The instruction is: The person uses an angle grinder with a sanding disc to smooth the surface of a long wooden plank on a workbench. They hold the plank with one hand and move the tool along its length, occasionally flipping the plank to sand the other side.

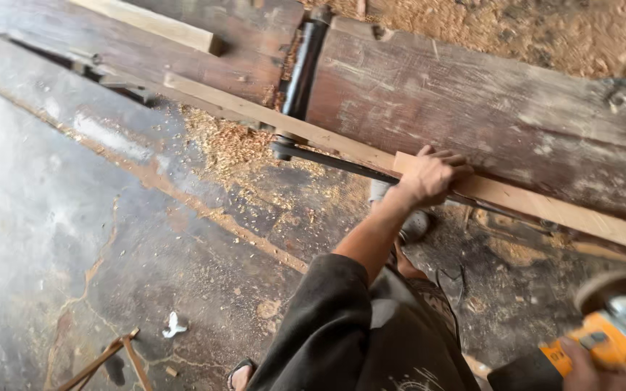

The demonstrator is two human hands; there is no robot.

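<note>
My left hand [429, 177] rests on the near end of a long pale wooden strip [545, 206], fingers curled over its edge. The strip lies along the front edge of a worn, dark wooden machine bed [472, 101]. A second pale strip [269, 116] runs on from it to the left. My right hand [590, 371] sits at the bottom right corner, gripping an orange angle grinder [606, 340] with a round disc [606, 288] at its head. The grinder is held low, well away from the strip.
A dark cylindrical roller [302, 65] crosses the bed, with a black bar [327, 159] below it. Sawdust [226, 145] is piled under the bed and beyond it [545, 29]. The cracked concrete floor [74, 217] holds a white scrap [174, 326] and a wooden frame piece [110, 355].
</note>
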